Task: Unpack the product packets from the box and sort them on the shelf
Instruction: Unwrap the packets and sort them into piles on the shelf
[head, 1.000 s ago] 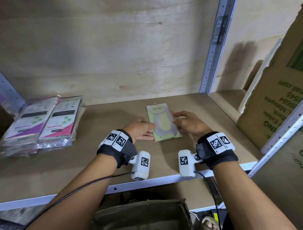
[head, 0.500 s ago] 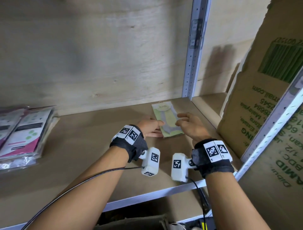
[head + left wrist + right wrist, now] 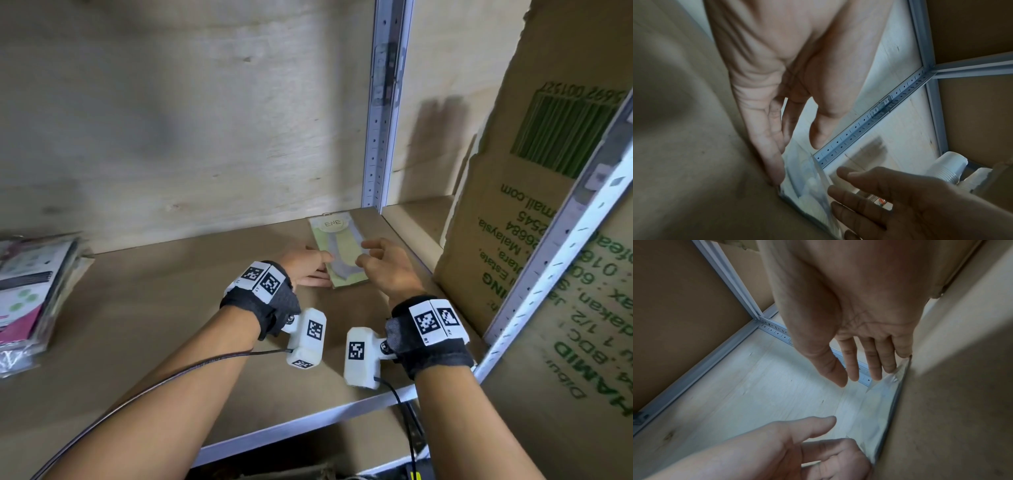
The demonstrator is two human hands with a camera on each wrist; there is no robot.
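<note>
A pale green product packet labelled ENE lies flat on the brown shelf board, close to the back wall. My left hand lies on the board with straight fingers touching the packet's left edge. Over the packet's right side hovers my right hand, its fingers relaxed and spread, holding nothing. The right wrist view shows the packet's glossy wrapper edge-on beside those fingers.
A stack of pink and white packets sits at the shelf's left end. A metal upright stands just behind the green packet. A large cardboard box with green print fills the right. White plastic cups lie beyond.
The view has swung right. Both hands and the green packet now sit nearer the metal upright. My right hand's fingers have lifted off the packet's right edge.
</note>
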